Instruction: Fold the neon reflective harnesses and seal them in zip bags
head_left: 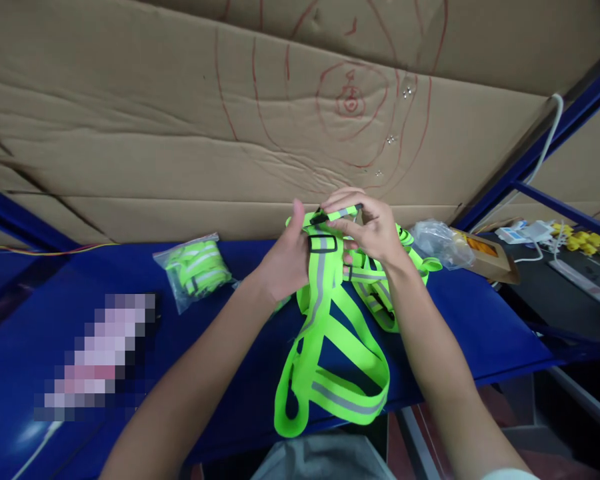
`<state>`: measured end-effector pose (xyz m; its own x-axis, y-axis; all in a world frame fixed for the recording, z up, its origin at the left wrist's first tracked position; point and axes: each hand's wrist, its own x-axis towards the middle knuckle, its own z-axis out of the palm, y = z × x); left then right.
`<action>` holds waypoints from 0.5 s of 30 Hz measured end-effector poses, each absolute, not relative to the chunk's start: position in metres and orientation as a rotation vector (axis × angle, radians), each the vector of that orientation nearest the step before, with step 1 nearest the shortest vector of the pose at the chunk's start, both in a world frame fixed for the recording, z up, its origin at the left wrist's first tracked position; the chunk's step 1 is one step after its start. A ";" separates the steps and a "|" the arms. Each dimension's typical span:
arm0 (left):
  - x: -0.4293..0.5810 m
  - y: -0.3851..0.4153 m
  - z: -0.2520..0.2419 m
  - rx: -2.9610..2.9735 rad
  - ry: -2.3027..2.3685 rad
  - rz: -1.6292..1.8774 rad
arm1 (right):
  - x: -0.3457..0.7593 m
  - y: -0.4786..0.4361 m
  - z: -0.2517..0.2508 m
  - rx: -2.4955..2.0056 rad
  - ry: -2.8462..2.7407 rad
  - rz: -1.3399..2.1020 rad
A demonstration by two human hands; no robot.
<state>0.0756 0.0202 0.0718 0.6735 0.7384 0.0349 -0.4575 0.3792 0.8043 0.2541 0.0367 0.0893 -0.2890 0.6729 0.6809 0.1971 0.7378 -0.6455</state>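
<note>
The left hand (290,260) has its fingers closed around the folded upper part of a fluorescent green harness (319,300) with grey stripes, thumb raised, beside a black buckle (323,244); the right hand (375,227) has its fingers curled and pinching a strap end just above. The harness hangs in loops below the fingers, over the front of the worktop (245,367). Just right of and behind the fingers lies a loose pile of similar straps (380,300). Left of the fingers, a clear zip bag (181,298) contains a folded green strap bundle (200,263). Farther right of the fingers, beyond the pile, sits a crumpled clear plastic bag (440,241), contents undetermined; next to it, an open cardboard box (500,269) holds orange items (481,245), type unclear. Well left of the fingers and nearer the wearer, a pixelated object (100,353) lies on the worktop, unidentifiable.
</note>
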 end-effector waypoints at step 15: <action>0.066 0.033 0.061 0.977 0.525 0.955 | 0.269 0.033 0.098 -0.903 -2.053 0.896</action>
<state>0.0658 0.0328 0.0607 0.5048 0.8626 0.0331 -0.4352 0.2212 0.8727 0.2689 0.0329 0.0977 -0.5034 0.8017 0.3224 0.3086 0.5153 -0.7995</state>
